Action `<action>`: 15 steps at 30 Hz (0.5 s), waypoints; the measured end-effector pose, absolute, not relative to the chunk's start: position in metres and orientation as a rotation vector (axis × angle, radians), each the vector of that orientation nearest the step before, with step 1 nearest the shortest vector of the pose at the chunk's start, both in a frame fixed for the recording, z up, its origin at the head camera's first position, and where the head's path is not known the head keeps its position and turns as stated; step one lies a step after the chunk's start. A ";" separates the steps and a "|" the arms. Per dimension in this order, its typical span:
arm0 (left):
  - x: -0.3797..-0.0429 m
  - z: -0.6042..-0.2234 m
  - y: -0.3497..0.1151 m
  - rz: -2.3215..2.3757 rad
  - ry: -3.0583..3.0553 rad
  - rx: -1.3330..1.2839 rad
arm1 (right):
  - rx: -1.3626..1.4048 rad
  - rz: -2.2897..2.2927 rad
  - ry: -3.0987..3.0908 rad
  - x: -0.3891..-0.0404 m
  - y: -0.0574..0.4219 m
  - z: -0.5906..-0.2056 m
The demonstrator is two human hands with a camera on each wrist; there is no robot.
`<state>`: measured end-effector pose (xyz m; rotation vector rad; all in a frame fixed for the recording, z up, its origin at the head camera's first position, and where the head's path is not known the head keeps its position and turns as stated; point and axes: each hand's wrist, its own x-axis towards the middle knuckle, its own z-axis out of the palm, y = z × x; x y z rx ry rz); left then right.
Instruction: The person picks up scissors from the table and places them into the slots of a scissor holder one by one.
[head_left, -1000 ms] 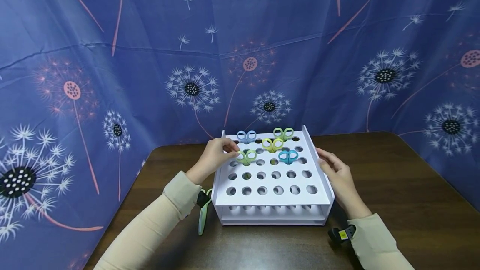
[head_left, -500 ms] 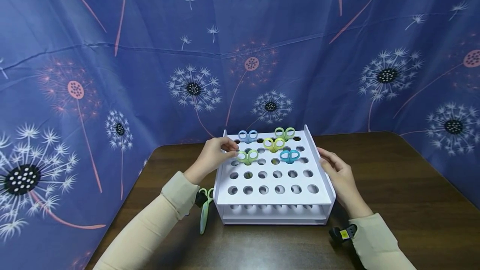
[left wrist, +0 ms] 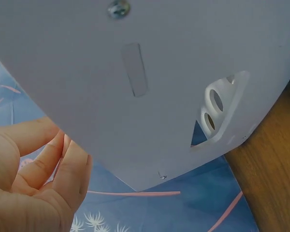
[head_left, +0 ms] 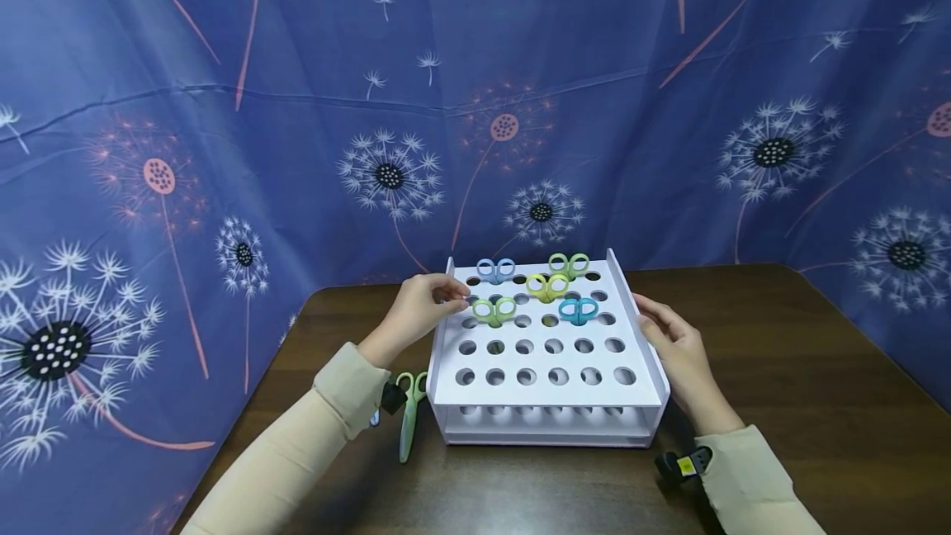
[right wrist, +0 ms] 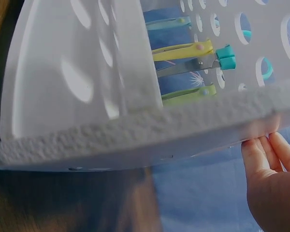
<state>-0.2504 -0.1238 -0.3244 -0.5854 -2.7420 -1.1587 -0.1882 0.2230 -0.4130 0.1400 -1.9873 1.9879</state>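
A white rack (head_left: 508,390) with rows of round holes stands on the table. Five-hole-row top aside, several scissors hang in it by their handles: light blue scissors (head_left: 495,275), green scissors (head_left: 569,270), yellow scissors (head_left: 546,294), teal scissors (head_left: 578,315) and light green scissors (head_left: 494,318). My left hand (head_left: 416,312) is at the rack's left wall, fingers loosely bent, fingertips just beside the light green scissors' loop. In the left wrist view its fingertips pass behind the panel edge. My right hand (head_left: 679,353) rests nearly straight fingers against the outside of the right wall.
Loose green scissors (head_left: 408,423) lie on the brown wooden table (head_left: 550,494), left of the rack. A light blue piece (head_left: 375,418) shows partly behind the left wristband. A blue dandelion-patterned cloth (head_left: 475,23) hangs behind the table.
My left hand has drawn slightly left, away from the light green scissors' loop. My right hand stays against the wall. The head view has shifted a little.
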 end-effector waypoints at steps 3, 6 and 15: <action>-0.250 -0.325 -0.126 -1.160 -2.733 -0.577 | 0.134 1.999 -1.981 -0.188 0.222 -0.413; -0.250 -0.325 -0.128 -1.156 -2.722 -0.583 | 0.118 1.998 -1.982 -0.187 0.221 -0.412; -0.248 -0.317 -0.151 -1.182 -2.642 -0.522 | 0.097 1.947 -2.017 -0.188 0.221 -0.410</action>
